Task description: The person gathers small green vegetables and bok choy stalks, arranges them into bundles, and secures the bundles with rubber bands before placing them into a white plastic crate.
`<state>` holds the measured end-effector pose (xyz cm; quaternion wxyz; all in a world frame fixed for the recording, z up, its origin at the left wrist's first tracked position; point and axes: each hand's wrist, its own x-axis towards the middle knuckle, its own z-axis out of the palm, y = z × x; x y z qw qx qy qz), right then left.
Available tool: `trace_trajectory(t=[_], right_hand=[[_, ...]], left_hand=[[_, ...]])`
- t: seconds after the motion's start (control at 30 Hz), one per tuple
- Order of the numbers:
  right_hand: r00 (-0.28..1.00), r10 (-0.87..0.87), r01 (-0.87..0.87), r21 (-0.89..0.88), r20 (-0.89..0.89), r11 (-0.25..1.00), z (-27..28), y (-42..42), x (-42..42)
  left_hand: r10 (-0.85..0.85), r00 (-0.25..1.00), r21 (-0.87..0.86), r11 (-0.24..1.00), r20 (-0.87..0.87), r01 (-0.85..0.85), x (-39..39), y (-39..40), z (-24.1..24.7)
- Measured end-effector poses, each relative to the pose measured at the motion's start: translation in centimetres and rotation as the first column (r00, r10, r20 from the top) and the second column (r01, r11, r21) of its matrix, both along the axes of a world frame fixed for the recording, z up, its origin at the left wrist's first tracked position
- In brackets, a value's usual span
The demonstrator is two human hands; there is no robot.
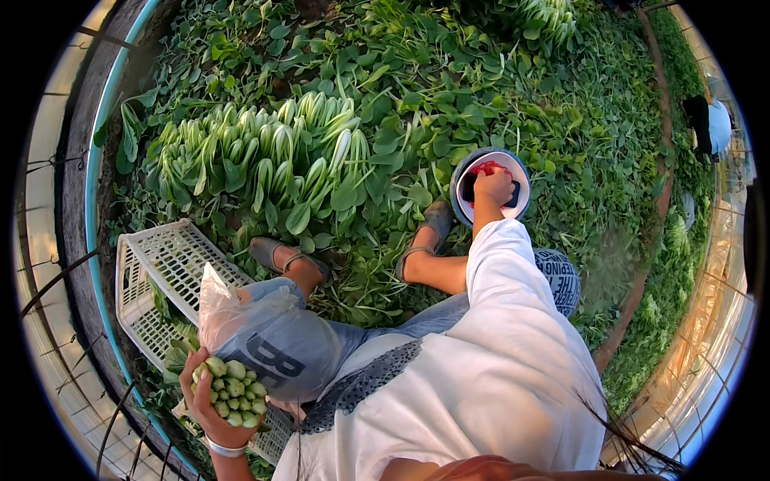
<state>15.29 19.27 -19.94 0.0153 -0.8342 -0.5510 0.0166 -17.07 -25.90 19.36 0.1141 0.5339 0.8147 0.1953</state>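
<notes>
My left hand [216,409] holds a bundle of leafy greens [231,394], its pale cut stem ends facing up, beside a white plastic crate [180,270]. A thin plastic bag [258,349] covers my knee next to it. My right hand [493,186] reaches into a round bucket [522,207], its fingers at some red strands [488,167]; the exact grip is hard to make out. A dark flat object [514,195] also lies in the bucket. Beyond my feet, many harvested greens with pale stems [271,144] lie in rows on the leaves.
More pale-stemmed greens [550,21] lie at the top. Low leafy plants cover the ground around my sandals [436,219]. A light-blue pipe [93,198] runs along the left edge. A patterned round item [559,279] sits by my right side. Another person [710,126] is at the far right.
</notes>
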Motion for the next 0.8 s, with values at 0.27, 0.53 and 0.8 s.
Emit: trace_trajectory(t=[0.27, 0.53, 0.8], right_hand=[[0.942, 0.104, -0.073, 0.108, -0.320, 0.991, -3.3, 0.6, 2.9], [0.941, -0.049, 0.060, 0.022, -0.335, 0.998, -1.1, 1.2, 4.0], [0.967, 0.034, -0.014, 0.079, -0.254, 0.997, -1.8, 5.7, 7.9]], left_hand=[[0.171, 0.985, -0.020, 0.985, -0.005, -0.171, 1.6, 0.5, -0.7], [0.065, 0.997, 0.191, 0.979, 0.033, -0.070, 1.5, 0.4, -1.4], [-0.035, 0.999, 0.264, 0.964, -0.002, 0.035, 0.7, 0.8, -1.4]])
